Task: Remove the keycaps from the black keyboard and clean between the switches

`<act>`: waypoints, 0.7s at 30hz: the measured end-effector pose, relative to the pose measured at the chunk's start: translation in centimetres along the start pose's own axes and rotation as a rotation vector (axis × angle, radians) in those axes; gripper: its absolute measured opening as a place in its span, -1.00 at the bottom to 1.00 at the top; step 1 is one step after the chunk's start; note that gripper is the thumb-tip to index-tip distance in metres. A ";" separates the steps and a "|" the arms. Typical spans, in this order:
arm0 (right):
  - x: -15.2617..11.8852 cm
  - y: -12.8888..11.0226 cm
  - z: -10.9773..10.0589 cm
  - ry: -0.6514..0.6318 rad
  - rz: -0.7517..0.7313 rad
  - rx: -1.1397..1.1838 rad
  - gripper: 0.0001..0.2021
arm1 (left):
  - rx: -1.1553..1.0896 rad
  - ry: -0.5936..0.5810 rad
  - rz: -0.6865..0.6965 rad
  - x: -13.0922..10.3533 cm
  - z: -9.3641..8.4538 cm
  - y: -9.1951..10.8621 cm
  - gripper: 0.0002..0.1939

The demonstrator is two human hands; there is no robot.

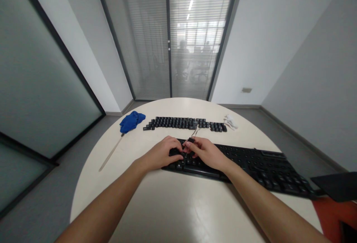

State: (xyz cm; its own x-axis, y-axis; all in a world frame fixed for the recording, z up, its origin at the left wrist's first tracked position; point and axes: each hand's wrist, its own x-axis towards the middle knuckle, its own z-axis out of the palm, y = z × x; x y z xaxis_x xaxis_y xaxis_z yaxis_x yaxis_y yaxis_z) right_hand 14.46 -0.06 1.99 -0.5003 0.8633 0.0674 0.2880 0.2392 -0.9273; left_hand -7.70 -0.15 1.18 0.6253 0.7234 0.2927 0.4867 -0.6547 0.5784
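Observation:
A black keyboard (237, 157) lies slantwise across the table, partly under both hands; many of its keys are off. My right hand (208, 153) is closed on a wire keycap puller (191, 139) with a dark middle piece. Its wire ends stick up past the fingers and also reach down toward the left part of the keyboard. At the keyboard's left end rests my left hand (164, 153), thumb and forefinger apart and curved around a few keys. Nothing shows in its grip. Beyond the hands, loose black keycaps (175, 123) lie in rows.
On the left is a blue cloth (130, 121) beside a thin pale stick (111, 152). A crumpled white cloth (230, 122) lies at the right end of the keycap rows. The round table (156, 206) has a dark flat object (336, 186) by its right edge.

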 end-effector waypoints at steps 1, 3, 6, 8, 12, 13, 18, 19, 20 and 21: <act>0.0 0.0 0.0 0.024 -0.033 -0.047 -0.60 | -0.004 0.017 -0.009 0.0 0.1 -0.1 -0.89; 0.0 0.0 -0.1 0.055 -0.083 -0.135 -0.62 | -0.014 0.043 -0.025 0.1 0.2 -0.4 -0.88; 0.1 0.0 -0.2 0.057 -0.111 -0.165 -0.63 | -0.035 0.056 -0.025 0.1 0.4 -0.6 -0.88; 0.2 0.2 -0.2 0.056 -0.118 -0.135 -0.64 | -0.037 0.064 -0.022 0.2 0.5 -0.5 -0.88; 0.4 0.4 -0.3 0.102 -0.100 -0.070 -0.64 | 0.014 0.120 -0.004 0.2 0.5 -0.1 -0.82; 0.5 0.5 -0.3 0.111 -0.088 -0.057 -0.64 | 0.032 0.136 0.004 0.2 0.5 0.0 -0.81; 0.6 0.9 -0.1 0.117 -0.066 0.003 -0.63 | 0.096 0.148 0.074 0.3 0.4 0.3 -0.82; 0.6 0.9 -0.1 0.119 -0.066 0.008 -0.63 | 0.105 0.149 0.088 0.3 0.4 0.3 -0.84; 0.7 1.0 -0.1 0.121 -0.066 0.011 -0.63 | 0.114 0.153 0.099 0.3 0.4 0.3 -0.86; 0.7 1.1 0.0 0.124 -0.066 0.013 -0.63 | 0.124 0.157 0.106 0.3 0.4 0.2 -0.87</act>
State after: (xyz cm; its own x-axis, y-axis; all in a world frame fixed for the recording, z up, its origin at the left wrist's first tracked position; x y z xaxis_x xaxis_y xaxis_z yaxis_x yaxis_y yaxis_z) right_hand 14.45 0.78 1.06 -0.4130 0.8942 0.1726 0.2466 0.2922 -0.9240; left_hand -7.18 -0.14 1.09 0.5786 0.6683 0.4675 0.5006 -0.7435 0.4434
